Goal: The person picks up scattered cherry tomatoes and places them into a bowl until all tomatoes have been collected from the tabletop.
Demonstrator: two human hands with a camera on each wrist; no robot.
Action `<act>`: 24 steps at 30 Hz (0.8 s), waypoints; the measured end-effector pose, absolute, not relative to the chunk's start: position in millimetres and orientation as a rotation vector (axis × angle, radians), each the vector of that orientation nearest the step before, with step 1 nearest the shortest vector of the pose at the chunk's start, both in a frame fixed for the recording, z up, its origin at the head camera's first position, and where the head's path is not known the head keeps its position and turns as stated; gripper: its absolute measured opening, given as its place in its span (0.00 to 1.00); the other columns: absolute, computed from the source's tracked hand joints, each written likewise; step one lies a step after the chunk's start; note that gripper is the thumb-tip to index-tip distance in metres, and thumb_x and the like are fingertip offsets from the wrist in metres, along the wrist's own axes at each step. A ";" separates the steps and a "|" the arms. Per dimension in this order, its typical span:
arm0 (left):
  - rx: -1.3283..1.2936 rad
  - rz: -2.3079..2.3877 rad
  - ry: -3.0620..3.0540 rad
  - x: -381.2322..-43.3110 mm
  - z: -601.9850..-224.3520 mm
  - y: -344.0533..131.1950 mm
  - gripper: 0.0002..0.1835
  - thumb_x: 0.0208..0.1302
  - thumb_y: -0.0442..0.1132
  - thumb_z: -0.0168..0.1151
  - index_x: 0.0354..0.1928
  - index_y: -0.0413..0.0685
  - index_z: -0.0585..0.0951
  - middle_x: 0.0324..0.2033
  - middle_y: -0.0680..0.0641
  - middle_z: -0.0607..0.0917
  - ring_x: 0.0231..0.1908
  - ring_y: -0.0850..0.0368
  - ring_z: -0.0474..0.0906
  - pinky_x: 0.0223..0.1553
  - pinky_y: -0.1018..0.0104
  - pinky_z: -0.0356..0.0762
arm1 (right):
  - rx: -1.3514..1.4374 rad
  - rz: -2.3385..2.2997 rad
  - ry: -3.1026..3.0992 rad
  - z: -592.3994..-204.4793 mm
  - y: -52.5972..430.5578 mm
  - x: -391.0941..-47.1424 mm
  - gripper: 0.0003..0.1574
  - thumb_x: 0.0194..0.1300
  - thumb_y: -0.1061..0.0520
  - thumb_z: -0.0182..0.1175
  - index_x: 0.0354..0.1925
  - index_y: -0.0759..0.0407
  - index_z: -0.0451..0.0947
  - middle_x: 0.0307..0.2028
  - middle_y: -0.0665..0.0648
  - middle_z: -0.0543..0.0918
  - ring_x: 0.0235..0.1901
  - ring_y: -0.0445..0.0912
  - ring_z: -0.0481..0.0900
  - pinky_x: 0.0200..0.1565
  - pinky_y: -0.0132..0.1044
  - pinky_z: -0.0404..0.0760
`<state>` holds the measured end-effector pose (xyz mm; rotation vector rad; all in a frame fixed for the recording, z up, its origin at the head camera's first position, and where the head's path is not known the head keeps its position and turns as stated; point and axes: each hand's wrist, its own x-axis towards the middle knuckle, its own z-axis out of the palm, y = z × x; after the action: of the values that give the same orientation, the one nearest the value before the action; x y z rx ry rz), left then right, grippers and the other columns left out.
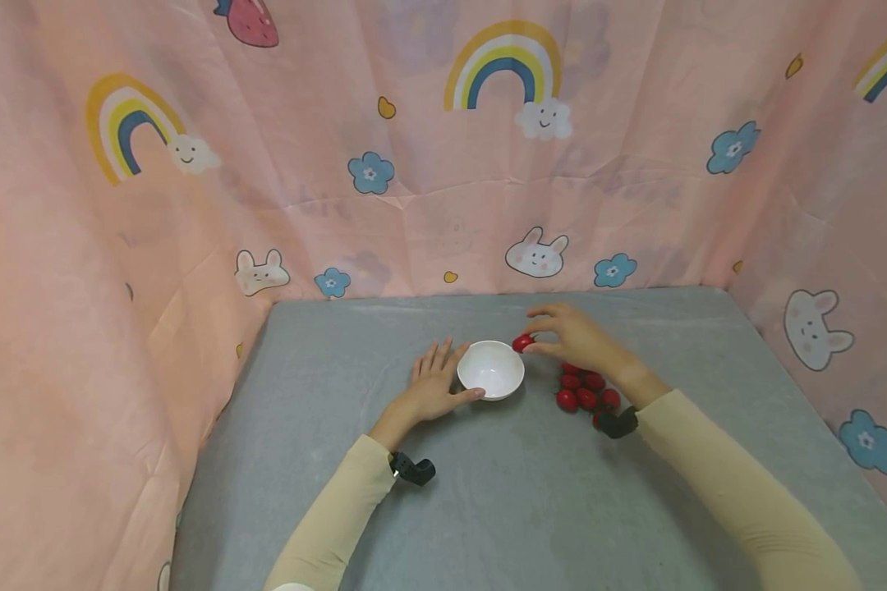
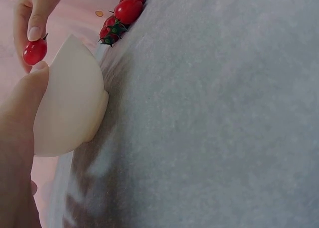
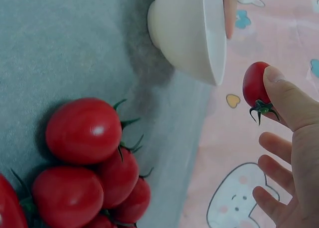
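Note:
A white bowl (image 1: pixel 491 371) stands upright on the grey table, its smooth inside visible from above. My left hand (image 1: pixel 432 390) lies along the bowl's left side with fingers spread and straight. Its thumb (image 2: pixel 37 83) rests at the near rim. Between thumb and finger, my right hand (image 1: pixel 572 336) pinches a red cherry tomato (image 3: pixel 255 83) with its green stem cap, just off the bowl's right rim and above the table. The other fingers of that hand are apart from the tomato. Several more cherry tomatoes (image 1: pixel 585 398) lie clustered below the right wrist.
Grey cloth (image 1: pixel 488 509) covers the table. Pink patterned curtains (image 1: pixel 414 213) close off the back and both sides. Dark wrist straps (image 1: pixel 412 469) sit on both forearms; the right one overlaps the tomato cluster in the head view.

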<state>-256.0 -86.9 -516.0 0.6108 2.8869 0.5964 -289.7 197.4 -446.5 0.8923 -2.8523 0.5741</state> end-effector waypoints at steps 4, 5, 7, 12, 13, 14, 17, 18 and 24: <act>0.599 0.583 2.878 -256.0 -516.0 -87.1 0.50 0.55 0.76 0.46 0.74 0.65 0.43 0.76 0.45 0.42 0.75 0.41 0.35 0.70 0.40 0.40 | 0.914 0.567 -2.854 -447.4 191.7 -289.1 0.20 0.57 0.38 0.64 0.46 0.41 0.83 0.60 0.54 0.75 0.63 0.53 0.67 0.63 0.57 0.66; 0.595 0.579 2.875 -255.9 -515.7 -87.1 0.50 0.55 0.76 0.45 0.74 0.65 0.43 0.76 0.45 0.42 0.75 0.42 0.35 0.70 0.40 0.40 | 0.925 0.561 -2.853 -448.1 190.3 -289.3 0.21 0.57 0.37 0.64 0.46 0.41 0.83 0.60 0.55 0.75 0.63 0.53 0.67 0.62 0.57 0.67; 0.587 0.577 2.870 -255.8 -515.0 -87.2 0.50 0.55 0.77 0.45 0.74 0.66 0.43 0.76 0.46 0.42 0.75 0.42 0.34 0.71 0.39 0.39 | 0.942 0.550 -2.845 -450.2 187.9 -290.5 0.21 0.57 0.37 0.63 0.46 0.42 0.83 0.60 0.56 0.75 0.63 0.54 0.67 0.62 0.58 0.67; 0.593 0.594 2.866 -256.2 -513.5 -86.8 0.50 0.55 0.77 0.45 0.74 0.66 0.43 0.76 0.46 0.42 0.75 0.41 0.34 0.70 0.37 0.38 | 0.963 0.518 -2.836 -454.5 181.1 -292.7 0.23 0.56 0.35 0.62 0.46 0.43 0.83 0.59 0.56 0.75 0.62 0.54 0.68 0.62 0.58 0.67; 0.593 0.593 2.864 -256.2 -513.6 -86.8 0.50 0.55 0.77 0.45 0.74 0.66 0.43 0.76 0.46 0.42 0.75 0.41 0.34 0.70 0.37 0.38 | 0.964 0.523 -2.838 -454.6 179.2 -292.6 0.24 0.56 0.34 0.62 0.46 0.43 0.83 0.59 0.55 0.75 0.63 0.54 0.68 0.62 0.58 0.67; 0.593 0.588 2.863 -256.3 -513.8 -86.8 0.50 0.55 0.77 0.45 0.74 0.66 0.43 0.76 0.46 0.41 0.75 0.41 0.34 0.70 0.37 0.38 | 0.967 0.528 -2.843 -454.8 177.2 -292.4 0.24 0.56 0.34 0.62 0.46 0.44 0.83 0.60 0.56 0.75 0.63 0.54 0.68 0.63 0.58 0.66; 0.584 0.564 2.861 -256.5 -514.7 -86.8 0.50 0.54 0.78 0.44 0.74 0.68 0.41 0.76 0.47 0.40 0.75 0.42 0.33 0.70 0.37 0.38 | 0.966 0.534 -2.866 -456.5 171.3 -291.8 0.24 0.56 0.35 0.62 0.46 0.44 0.83 0.61 0.56 0.74 0.64 0.55 0.66 0.63 0.59 0.65; 0.581 0.563 2.858 -256.6 -515.0 -86.8 0.50 0.54 0.78 0.44 0.74 0.68 0.41 0.76 0.47 0.40 0.75 0.42 0.33 0.70 0.37 0.38 | 0.965 0.539 -2.872 -457.1 169.5 -291.5 0.24 0.56 0.35 0.63 0.46 0.44 0.83 0.62 0.56 0.73 0.64 0.55 0.66 0.63 0.60 0.65; 0.583 0.561 2.855 -256.9 -514.7 -87.1 0.51 0.54 0.78 0.43 0.74 0.67 0.41 0.76 0.47 0.40 0.75 0.42 0.32 0.70 0.37 0.38 | 0.960 0.535 -2.900 -463.5 159.8 -291.6 0.24 0.56 0.36 0.64 0.46 0.44 0.84 0.62 0.56 0.73 0.66 0.56 0.64 0.64 0.62 0.63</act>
<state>-256.9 -87.1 -514.7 0.5830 2.8552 0.5607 -291.6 159.8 -463.5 0.9598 -2.8999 0.5346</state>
